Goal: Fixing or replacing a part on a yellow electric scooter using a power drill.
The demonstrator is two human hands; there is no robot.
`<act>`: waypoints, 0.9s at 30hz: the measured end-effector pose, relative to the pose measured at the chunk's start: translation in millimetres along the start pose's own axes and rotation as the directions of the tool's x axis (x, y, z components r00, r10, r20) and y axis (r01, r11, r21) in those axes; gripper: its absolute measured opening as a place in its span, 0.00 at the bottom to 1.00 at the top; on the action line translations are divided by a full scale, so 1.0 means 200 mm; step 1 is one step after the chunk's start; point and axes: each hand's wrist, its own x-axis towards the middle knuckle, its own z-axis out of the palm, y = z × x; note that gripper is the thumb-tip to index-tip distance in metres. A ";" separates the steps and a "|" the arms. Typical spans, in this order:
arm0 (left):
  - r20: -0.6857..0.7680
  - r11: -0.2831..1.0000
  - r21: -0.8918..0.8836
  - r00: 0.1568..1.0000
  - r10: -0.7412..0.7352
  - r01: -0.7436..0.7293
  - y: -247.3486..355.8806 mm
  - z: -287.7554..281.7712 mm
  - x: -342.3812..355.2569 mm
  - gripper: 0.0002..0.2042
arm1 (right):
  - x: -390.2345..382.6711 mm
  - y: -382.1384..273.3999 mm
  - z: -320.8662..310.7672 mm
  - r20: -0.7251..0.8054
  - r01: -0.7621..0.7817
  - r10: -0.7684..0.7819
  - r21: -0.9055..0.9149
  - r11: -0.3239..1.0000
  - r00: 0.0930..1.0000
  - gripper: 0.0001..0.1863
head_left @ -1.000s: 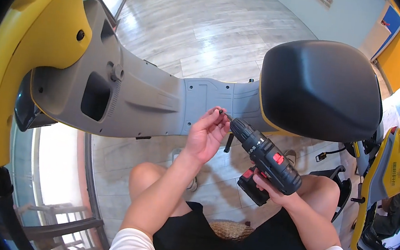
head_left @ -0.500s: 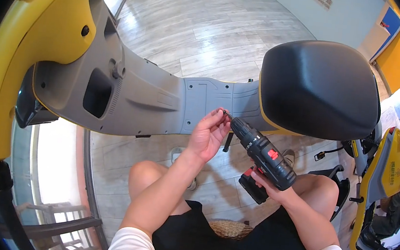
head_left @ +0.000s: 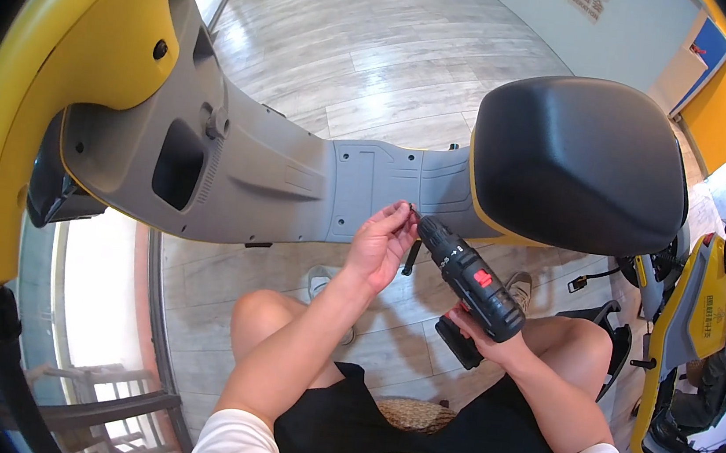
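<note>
Drill (head_left: 474, 281) partly hiding scooter (head_left: 320, 173), second scooter (head_left: 696, 328) at right

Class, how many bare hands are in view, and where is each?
2: the left hand, its fingertips at the front end of the cordless drill; the right hand, lower and farther right, holding it. Others could be hidden.

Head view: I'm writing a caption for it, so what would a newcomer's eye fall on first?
Probably the big black seat at upper right and the tall yellow panel sweeping down the left edge, with grey bodywork between them. Then the black-and-red drill, just right of centre: the right hand grips it, and the left hand pinches a small dark piece at its tip.
</note>
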 end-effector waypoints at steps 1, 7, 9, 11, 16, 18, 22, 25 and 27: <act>-0.001 1.000 -0.002 1.000 0.000 0.000 0.00 0.00 0.00 0.04 | 0.00 0.00 0.00 -0.001 -0.003 0.003 -0.008 1.000 1.000 0.10; 0.003 0.998 0.042 0.999 -0.049 0.048 0.01 0.00 0.01 0.04 | 0.00 0.02 -0.01 0.000 0.006 -0.006 -0.056 0.998 1.000 0.10; 0.003 0.994 0.072 0.997 -0.082 0.081 0.02 -0.02 0.02 0.05 | 0.00 0.02 -0.01 0.000 0.007 -0.007 -0.046 0.999 1.000 0.10; 0.015 0.989 0.085 0.993 -0.119 0.117 0.05 -0.04 0.05 0.05 | 0.01 0.03 -0.02 0.002 0.007 -0.007 -0.035 0.999 1.000 0.10; 0.029 0.982 0.092 0.985 -0.168 0.164 0.05 -0.05 0.06 0.04 | 0.05 -0.06 -0.06 0.055 0.173 -0.165 -0.213 0.962 0.985 0.14; 0.028 0.981 0.066 0.983 -0.182 0.180 0.05 -0.05 0.06 0.04 | 0.06 -0.07 -0.06 0.053 0.209 -0.202 -0.227 0.951 0.978 0.15; 0.008 0.977 0.057 0.979 -0.204 0.204 0.04 -0.07 0.06 0.04 | 0.05 -0.09 -0.05 0.044 0.256 -0.253 -0.273 0.928 0.966 0.17; 0.013 0.976 0.029 0.976 -0.217 0.217 0.00 -0.15 0.12 0.04 | 0.05 -0.08 -0.03 0.007 0.251 -0.260 -0.281 0.926 0.966 0.17; 0.085 0.963 0.028 0.959 -0.270 0.269 -0.06 -0.27 0.19 0.05 | 0.06 -0.06 -0.01 -0.006 0.167 -0.174 -0.245 0.955 0.985 0.17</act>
